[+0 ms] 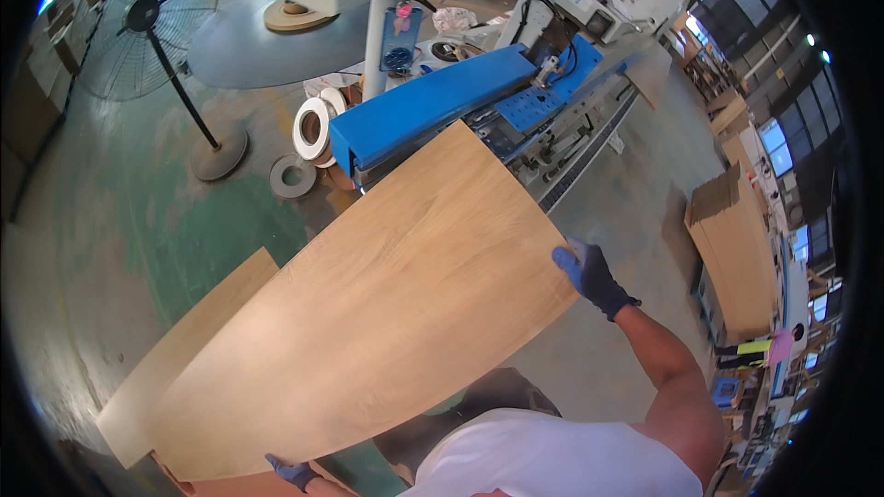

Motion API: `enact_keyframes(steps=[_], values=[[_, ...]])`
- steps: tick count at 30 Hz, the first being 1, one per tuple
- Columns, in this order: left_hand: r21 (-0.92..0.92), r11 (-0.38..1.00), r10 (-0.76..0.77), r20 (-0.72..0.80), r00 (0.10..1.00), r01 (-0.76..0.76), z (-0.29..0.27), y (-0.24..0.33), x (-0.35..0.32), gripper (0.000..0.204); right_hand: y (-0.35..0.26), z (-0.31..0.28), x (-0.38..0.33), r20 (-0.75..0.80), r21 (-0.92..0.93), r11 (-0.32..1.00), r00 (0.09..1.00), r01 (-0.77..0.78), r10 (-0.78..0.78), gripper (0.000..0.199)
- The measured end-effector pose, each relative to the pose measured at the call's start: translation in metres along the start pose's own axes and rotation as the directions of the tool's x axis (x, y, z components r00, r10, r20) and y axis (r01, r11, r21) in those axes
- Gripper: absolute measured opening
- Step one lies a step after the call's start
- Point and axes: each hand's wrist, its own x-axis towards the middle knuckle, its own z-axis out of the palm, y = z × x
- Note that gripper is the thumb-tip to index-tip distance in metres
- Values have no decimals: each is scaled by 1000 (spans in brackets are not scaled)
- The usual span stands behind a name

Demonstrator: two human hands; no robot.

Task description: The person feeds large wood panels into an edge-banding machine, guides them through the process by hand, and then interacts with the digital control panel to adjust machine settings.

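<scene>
A large wood-grain panel (368,313) spans the middle of the view, tilted from lower left to upper right. My right hand (594,278), in a blue-grey glove, grips its right end near the corner. At its near edge, lower left, my gloved left hand (293,472) holds on, most of its fingers hidden by the board. The panel's far corner reaches the end of a blue and white machine (442,106); I cannot tell whether they touch. Beneath the panel's left side, another wood-grain board (207,322) sticks out.
White rolls of banding tape (313,129) stand beside the machine, with a grey ring (293,177) on the floor. A pedestal fan (175,64) stands far left. On the right are a tall stack of boards (734,248) and a distant person (778,347) in pink and yellow.
</scene>
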Motion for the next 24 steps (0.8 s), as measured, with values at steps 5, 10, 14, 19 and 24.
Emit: enact_keyframes(steps=[5, 10, 14, 19, 24], values=[[118, 990, 63, 71, 995, -71, -9, 27, -9, 50, 0, -2, 30, -94, -193, 980, 993, 52, -71, 29], [206, 966, 157, 4, 988, -155, 18, 19, -32, 50, 30, -19, 58, -131, -238, 969, 986, 67, -101, 30], [335, 911, 261, -22, 965, -239, 34, 20, -54, 50, 53, -16, 75, -110, -183, 980, 988, 83, -104, 29], [665, 665, 452, 5, 892, -340, 48, 19, -79, 49, 90, -14, 95, -124, -166, 985, 989, 54, -75, 27], [967, 12, 698, 176, 694, -256, 31, 36, -96, 49, 119, -11, 110, -127, -231, 972, 989, 49, -80, 30]])
